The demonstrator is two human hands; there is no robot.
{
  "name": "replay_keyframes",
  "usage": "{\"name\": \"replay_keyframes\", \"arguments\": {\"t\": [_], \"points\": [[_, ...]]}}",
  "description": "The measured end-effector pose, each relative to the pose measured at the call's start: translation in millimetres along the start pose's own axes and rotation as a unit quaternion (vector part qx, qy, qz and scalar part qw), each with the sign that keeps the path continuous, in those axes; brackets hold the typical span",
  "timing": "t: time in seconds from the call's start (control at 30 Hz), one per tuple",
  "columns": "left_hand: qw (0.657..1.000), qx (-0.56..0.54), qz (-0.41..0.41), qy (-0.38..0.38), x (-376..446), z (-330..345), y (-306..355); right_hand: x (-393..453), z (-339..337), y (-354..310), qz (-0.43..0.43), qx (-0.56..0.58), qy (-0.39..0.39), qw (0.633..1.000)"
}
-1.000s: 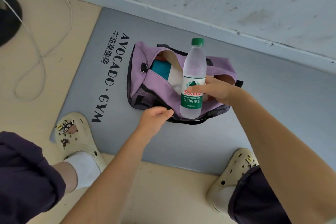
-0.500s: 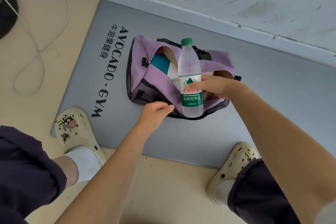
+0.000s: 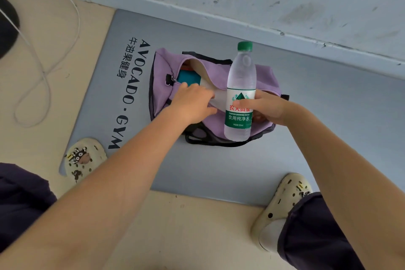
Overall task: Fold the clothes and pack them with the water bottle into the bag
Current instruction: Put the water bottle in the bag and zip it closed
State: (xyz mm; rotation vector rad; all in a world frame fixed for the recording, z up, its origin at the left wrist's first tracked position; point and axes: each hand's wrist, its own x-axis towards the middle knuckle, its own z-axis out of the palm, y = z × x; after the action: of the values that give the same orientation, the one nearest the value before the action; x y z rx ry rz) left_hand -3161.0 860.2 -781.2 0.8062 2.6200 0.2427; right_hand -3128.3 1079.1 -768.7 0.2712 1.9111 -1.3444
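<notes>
Head view: "AVOCADO · GYM" printed on grey mat (image 3: 219, 166). Water bottle (image 3: 240, 92) labelled "550ml", green cap toward the wall, long axis across open purple bag (image 3: 266, 76); gripped by right hand (image 3: 266, 107). Left hand (image 3: 192, 102) at bag opening, grip unclear.

I see a clear, glossy plastic water bottle (image 3: 240, 85) with a green plastic cap (image 3: 245, 46) and a printed label. The purple bag (image 3: 266, 76) looks like soft matt cloth with black trim, on a smooth matt grey mat (image 3: 328, 120). My clogs (image 3: 84, 155) look like matt cream foam
</notes>
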Motion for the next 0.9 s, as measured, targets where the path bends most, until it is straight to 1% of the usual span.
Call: {"name": "replay_keyframes", "arguments": {"t": [0.03, 0.07, 0.1, 0.17, 0.23, 0.27, 0.3, 0.37, 0.4, 0.43, 0.47, 0.5, 0.53, 0.57, 0.6, 0.63, 0.67, 0.7, 0.73, 0.83, 0.9], "points": [[1.0, 0.016, -0.002, -0.018, 3.8, -1.8, -1.1, -1.5, -1.1, 0.5, -0.006, 0.005, 0.006, 1.0], [1.0, 0.01, -0.003, -0.017, 6.4, -4.8, -2.0, -2.8, -1.9, 0.6, -0.012, 0.008, 0.015, 1.0], [1.0, -0.019, -0.006, -0.004, 7.7, -8.1, -3.5, -4.1, -2.6, 0.3, -0.019, 0.013, 0.023, 0.999], [0.992, -0.115, -0.013, 0.04, 7.7, -12.3, -7.8, -5.8, -2.4, -0.8, -0.048, 0.037, 0.035, 0.998], [0.975, -0.207, -0.024, 0.08, 3.6, -14.0, -10.9, -7.7, 0.9, -5.5, -0.086, 0.047, 0.044, 0.994], [0.966, -0.235, -0.033, 0.098, 0.6, -14.1, -11.2, -8.0, 3.1, -8.9, -0.103, 0.047, 0.05, 0.992], [0.962, -0.244, -0.044, 0.113, -3.0, -13.5, -11.0, -7.9, 5.6, -12.7, -0.117, 0.048, 0.058, 0.99], [0.961, -0.212, -0.067, 0.164, -11.9, -8.4, -10.7, -5.6, 10.1, -20.3, -0.138, 0.047, 0.072, 0.987], [0.953, -0.197, -0.083, 0.216, -18.9, -5.4, -9.9, -4.3, 12.3, -24.4, -0.145, 0.044, 0.078, 0.985], [0.931, -0.199, -0.113, 0.283, -27.8, -2.3, -7.7, -3.5, 14.0, -28.0, -0.15, 0.04, 0.084, 0.984], [0.901, -0.218, -0.157, 0.341, -38.3, 1.5, -4.2, -2.8, 15.3, -30.6, -0.155, 0.039, 0.09, 0.983], [0.874, -0.241, -0.209, 0.366, -47.9, 7.4, 0.7, -2.9, 16.3, -32.4, -0.16, 0.041, 0.095, 0.982], [0.864, -0.27, -0.257, 0.339, -54.5, 14.9, 6.8, -3.7, 17.3, -33.5, -0.163, 0.044, 0.099, 0.981], [0.863, -0.315, -0.291, 0.266, -57.4, 23.6, 13.2, -4.8, 18.0, -33.8, -0.164, 0.049, 0.101, 0.98], [0.852, -0.38, -0.314, 0.174, -58.1, 30.4, 20.2, -6.0, 18.1, -33.4, -0.164, 0.054, 0.101, 0.98], [0.823, -0.451, -0.331, 0.097, -56.4, 36.2, 25.8, -7.4, 18.2, -32.4, -0.164, 0.056, 0.102, 0.98], [0.788, -0.506, -0.347, 0.048, -53.2, 40.5, 29.9, -9.3, 18.0, -31.3, -0.162, 0.057, 0.104, 0.98], [0.762, -0.537, -0.362, 0.027, -49.2, 43.9, 32.3, -11.5, 18.3, -30.0, -0.158, 0.058, 0.107, 0.98], [0.75, -0.548, -0.369, 0.021, -44.6, 46.6, 33.7, -13.6, 18.3, -28.6, -0.155, 0.06, 0.109, 0.98], [0.763, -0.54, -0.354, 0.017, -37.1, 51.8, 34.3, -18.2, 19.4, -23.0, -0.158, 0.055, 0.112, 0.979], [0.757, -0.564, -0.329, 0.021, -40.7, 52.9, 33.1, -19.0, 20.6, -19.6, -0.163, 0.044, 0.124, 0.978]]}}
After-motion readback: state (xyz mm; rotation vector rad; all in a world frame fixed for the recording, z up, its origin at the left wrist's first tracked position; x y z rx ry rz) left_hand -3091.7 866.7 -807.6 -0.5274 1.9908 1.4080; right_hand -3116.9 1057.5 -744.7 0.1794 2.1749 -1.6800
